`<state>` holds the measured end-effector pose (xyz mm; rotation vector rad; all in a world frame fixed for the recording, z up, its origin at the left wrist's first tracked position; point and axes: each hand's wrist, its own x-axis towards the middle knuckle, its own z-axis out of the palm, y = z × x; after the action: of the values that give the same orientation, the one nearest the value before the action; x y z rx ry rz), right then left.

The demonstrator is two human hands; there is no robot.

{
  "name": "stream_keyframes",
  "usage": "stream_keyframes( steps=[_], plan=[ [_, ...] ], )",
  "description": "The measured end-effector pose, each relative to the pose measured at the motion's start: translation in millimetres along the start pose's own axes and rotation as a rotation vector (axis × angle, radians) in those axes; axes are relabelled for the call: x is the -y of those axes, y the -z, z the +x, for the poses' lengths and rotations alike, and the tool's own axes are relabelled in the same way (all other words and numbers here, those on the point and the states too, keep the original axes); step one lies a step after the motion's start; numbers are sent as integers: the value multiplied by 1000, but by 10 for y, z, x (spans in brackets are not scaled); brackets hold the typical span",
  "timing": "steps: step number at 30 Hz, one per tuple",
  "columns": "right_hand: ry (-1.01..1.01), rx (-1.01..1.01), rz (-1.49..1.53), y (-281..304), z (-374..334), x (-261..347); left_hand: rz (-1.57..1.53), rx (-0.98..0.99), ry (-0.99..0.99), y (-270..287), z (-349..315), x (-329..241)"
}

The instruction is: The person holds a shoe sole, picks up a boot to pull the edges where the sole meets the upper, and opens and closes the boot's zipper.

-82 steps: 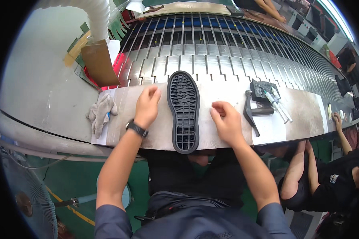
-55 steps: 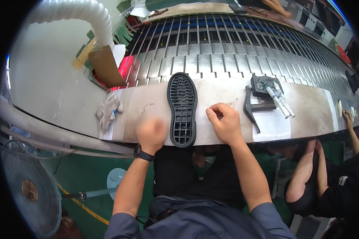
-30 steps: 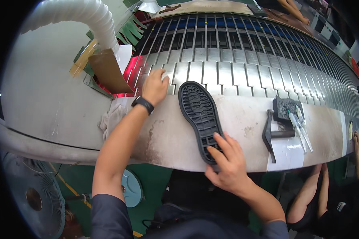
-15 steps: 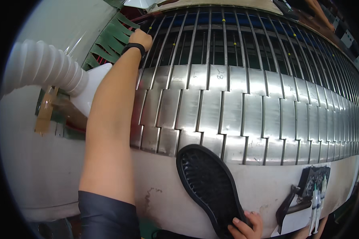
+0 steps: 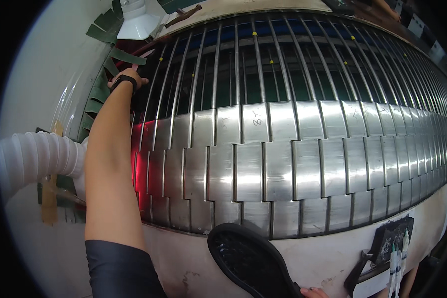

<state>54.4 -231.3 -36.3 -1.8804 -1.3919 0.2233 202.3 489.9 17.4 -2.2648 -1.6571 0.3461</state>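
Note:
My left hand reaches in among the green curtain strips at the left end of a slatted metal conveyor. Its thumb sticks out to the right, and the other fingers are partly hidden by the strips. I see nothing clearly held there. A dark band circles that wrist. At the lower edge, my right hand grips one end of a black shoe sole; only its fingers show. The sole's ribbed, rimmed face is turned up, and its rounded far end overlaps the conveyor's near edge.
A white ribbed hose runs beside my left forearm; another white hose nozzle hangs beyond. Near right are a hammer, syringes and a black block. A second hammer lies at the far edge.
My left hand has moved left from the conveyor rods to the curtain strips. A red glow now shows on the leftmost plates. The view has shifted, and the sole and right hand sit lower.

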Motion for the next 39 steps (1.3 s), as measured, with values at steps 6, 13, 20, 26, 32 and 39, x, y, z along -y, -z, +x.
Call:
stream_keyframes(
  steps=[6, 13, 20, 26, 32, 39],
  plan=[
    [-6, -82, -1, -49, 48, 83, 197, -293, -74, 16, -360, -111],
    [16, -100, -59, -8, 41, 176, 237, -663, -407, 173, -1095, -110],
    [44, -176, -100, 6, -107, 220, -260, -901, -770, 695, -2536, 119],
    [133, -474, -38, -203, -382, 362, -948, -1112, -834, 942, -3883, 806],
    [45, -423, 426, -275, -418, 978, -1851, -646, -929, 677, -5322, 1429],
    [-379, -496, 1697, -805, -766, 839, -2102, 124, -1100, -410, -6996, 1868]
  ],
)
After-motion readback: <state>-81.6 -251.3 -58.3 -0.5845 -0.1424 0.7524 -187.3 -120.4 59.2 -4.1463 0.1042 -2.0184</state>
